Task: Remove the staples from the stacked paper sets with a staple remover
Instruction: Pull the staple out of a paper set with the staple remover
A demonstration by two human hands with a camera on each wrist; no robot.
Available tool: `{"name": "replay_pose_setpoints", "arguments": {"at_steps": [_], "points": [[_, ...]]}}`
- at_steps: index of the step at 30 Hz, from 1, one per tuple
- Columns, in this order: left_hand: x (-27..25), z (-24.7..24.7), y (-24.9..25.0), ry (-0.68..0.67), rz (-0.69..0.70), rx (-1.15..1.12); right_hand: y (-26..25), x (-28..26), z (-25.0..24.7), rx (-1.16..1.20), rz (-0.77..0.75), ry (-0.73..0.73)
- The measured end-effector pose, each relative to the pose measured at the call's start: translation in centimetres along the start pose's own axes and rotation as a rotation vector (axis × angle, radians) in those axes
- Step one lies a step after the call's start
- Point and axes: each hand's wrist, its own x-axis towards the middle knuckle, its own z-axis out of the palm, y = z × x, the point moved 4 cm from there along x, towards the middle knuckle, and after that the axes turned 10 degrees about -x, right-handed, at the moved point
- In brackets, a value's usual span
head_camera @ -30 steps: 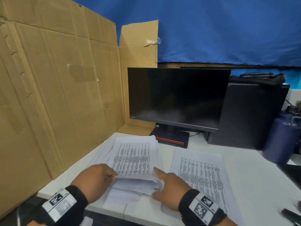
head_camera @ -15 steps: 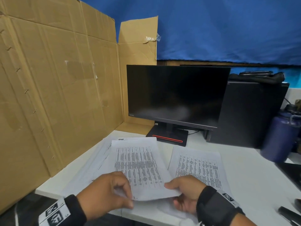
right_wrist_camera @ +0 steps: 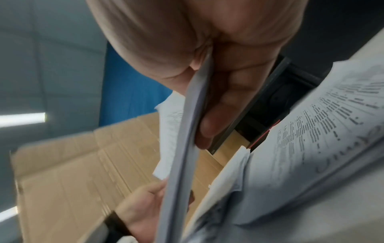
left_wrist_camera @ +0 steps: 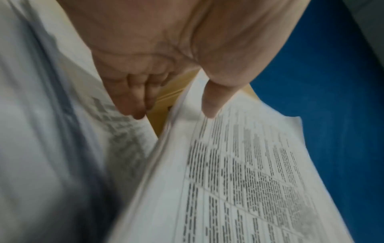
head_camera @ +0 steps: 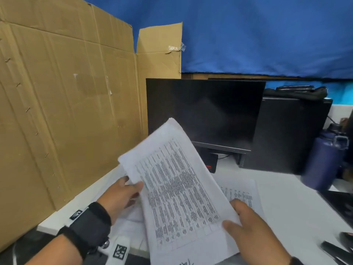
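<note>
You are holding a paper set tilted above the desk, white sheets dense with printed table rows, your left hand and right hand pinching its edges.

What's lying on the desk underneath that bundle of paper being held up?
Under the lifted paper set, held by the left hand and right hand, more printed sheets lie on the white desk. Whatever is directly beneath the set is covered.
</note>
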Motion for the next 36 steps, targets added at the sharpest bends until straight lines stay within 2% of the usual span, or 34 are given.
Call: {"name": "replay_pose_setpoints", "arguments": {"at_steps": [3,5,11,15,19,20,22,23,26,29,31,33,36], "points": [[-1.9,3.0,2.1,-0.122,0.088,-0.38,0.2,-1.2,-2.3,0.139,-0.005,-0.061],[-3.2,5.0,3.4,-0.187,0.117,-0.523,1.5,-1.8,-3.9,0.142,-0.004,-0.051],[-5.7,11.3,5.4,-0.221,0.18,-0.512,6.3,-3.4,-6.6,0.15,0.065,-0.054],[-7.1,13.4,5.0,-0.211,0.145,-0.527,8.9,-3.8,-8.2,-0.103,0.11,-0.009],[-7.8,13.6,2.8,-0.2,0.058,-0.508,13.5,-3.0,-12.0,-0.786,0.087,0.419],[-7.7,13.7,2.1,-0.219,0.05,-0.483,15.4,-2.8,-12.3,-0.934,0.14,0.417],[-7.4,13.9,1.1,-0.264,0.068,-0.456,20.5,-2.1,-12.2,-1.061,0.386,0.26],[-7.5,14.1,0.8,-0.287,0.071,-0.456,23.0,-1.8,-11.7,-1.118,0.42,0.224],[-8.7,14.8,1.1,-0.34,0.088,-0.453,25.3,-1.2,-11.3,-1.202,0.517,0.149],[-9.7,15.2,1.7,-0.371,0.12,-0.438,22.6,-1.2,-12.0,-1.071,0.492,0.161],[-10.1,15.3,2.1,-0.383,0.142,-0.43,18.8,-2.0,-12.6,-0.908,0.441,0.168],[-10.5,15.4,2.3,-0.392,0.172,-0.424,14.3,-2.9,-13.4,-0.665,0.332,0.327],[-11.0,15.8,2.2,-0.393,0.179,-0.411,8.2,-4.6,-13.6,-0.374,0.198,0.472]]}}
